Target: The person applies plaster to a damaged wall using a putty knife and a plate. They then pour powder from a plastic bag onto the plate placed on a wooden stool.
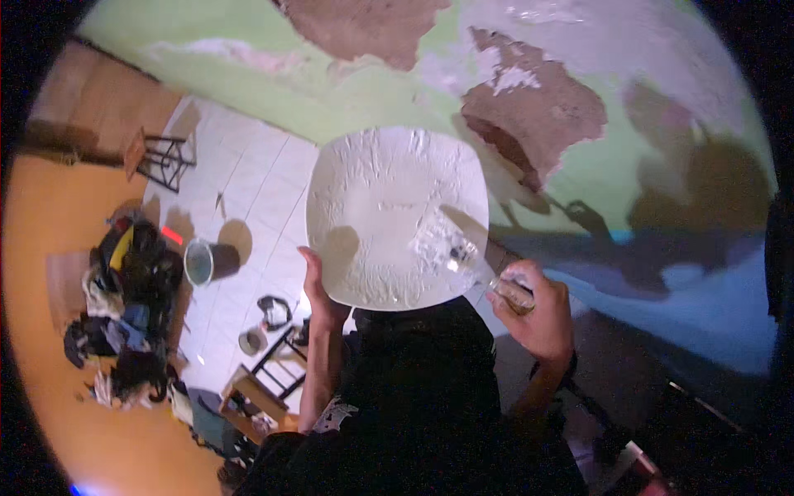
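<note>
My left hand point(321, 296) grips the lower left edge of a square white plate point(376, 219) with rounded corners, its thumb up along the rim. Streaks of wet white paste lie on the plate, thickest towards its edges. In my right hand point(542, 318) is the handle of a putty knife point(463, 255), fingers wrapped round it. The knife's wide metal blade, smeared with paste, lies over the right part of the plate; whether it touches cannot be made out.
Just beyond the plate rises a green wall point(364, 99) with peeled brown patches point(546, 107) and white smears; its lower part is blue. To the left on white tiles stand a bucket point(198, 263), a stool point(165, 161) and a pile of clothes and bags point(124, 306). A wooden-topped piece point(252, 405) stands near lower left.
</note>
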Action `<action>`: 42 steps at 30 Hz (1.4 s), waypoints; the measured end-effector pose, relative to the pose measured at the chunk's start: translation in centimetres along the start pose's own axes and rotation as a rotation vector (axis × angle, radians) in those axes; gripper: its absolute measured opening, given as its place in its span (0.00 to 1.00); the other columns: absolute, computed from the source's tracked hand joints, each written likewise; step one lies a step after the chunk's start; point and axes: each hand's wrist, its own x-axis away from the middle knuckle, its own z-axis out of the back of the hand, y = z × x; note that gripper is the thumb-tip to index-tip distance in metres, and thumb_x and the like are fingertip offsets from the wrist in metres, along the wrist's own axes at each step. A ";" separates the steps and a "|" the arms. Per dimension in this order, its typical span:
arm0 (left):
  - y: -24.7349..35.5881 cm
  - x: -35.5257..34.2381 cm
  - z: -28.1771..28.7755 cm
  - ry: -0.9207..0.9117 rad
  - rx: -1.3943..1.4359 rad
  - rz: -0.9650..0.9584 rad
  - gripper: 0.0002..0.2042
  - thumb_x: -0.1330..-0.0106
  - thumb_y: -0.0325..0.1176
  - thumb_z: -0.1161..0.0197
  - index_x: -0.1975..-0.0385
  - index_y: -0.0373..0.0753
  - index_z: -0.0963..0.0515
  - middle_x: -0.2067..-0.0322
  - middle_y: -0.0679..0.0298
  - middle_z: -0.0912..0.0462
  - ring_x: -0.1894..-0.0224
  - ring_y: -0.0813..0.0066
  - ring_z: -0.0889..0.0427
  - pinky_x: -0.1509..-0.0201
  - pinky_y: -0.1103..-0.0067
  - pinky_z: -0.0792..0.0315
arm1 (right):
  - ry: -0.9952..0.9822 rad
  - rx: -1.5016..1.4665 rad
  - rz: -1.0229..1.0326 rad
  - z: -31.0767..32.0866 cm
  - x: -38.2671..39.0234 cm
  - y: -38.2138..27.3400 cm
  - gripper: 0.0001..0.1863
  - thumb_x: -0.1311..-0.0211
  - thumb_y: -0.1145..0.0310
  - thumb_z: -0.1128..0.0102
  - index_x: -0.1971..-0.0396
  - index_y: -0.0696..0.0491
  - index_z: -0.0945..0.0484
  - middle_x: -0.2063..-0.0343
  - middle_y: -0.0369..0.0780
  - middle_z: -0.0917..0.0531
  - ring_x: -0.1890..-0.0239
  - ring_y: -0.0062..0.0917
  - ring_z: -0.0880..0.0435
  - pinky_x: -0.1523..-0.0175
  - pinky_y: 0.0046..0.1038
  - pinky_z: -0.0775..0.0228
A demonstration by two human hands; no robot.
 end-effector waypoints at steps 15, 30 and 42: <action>-3.7 1.1 2.3 0.235 -0.006 -0.200 0.39 0.33 0.68 0.59 0.45 0.31 0.31 0.52 0.54 0.22 0.52 0.62 0.23 0.46 0.69 0.29 | 0.036 0.019 0.199 -1.8 -3.1 1.2 0.15 0.50 0.69 0.30 0.64 0.54 0.25 0.72 0.47 0.17 0.67 0.43 0.15 0.65 0.35 0.25; 0.3 3.4 2.1 0.040 -0.190 0.107 0.37 0.37 0.51 0.40 0.35 0.32 0.42 0.44 0.52 0.28 0.44 0.60 0.27 0.39 0.66 0.33 | 0.365 -0.189 0.083 -7.1 -1.6 -3.9 0.12 0.43 0.75 0.34 0.64 0.60 0.29 0.72 0.48 0.16 0.66 0.30 0.12 0.62 0.29 0.24; 0.5 3.4 -1.0 -0.279 -0.389 0.286 0.39 0.55 0.31 0.29 0.39 0.31 0.36 0.48 0.56 0.25 0.46 0.65 0.27 0.40 0.71 0.34 | 0.439 -0.231 0.084 -6.5 -3.4 -3.0 0.12 0.42 0.76 0.35 0.67 0.60 0.32 0.74 0.49 0.17 0.69 0.30 0.13 0.66 0.28 0.26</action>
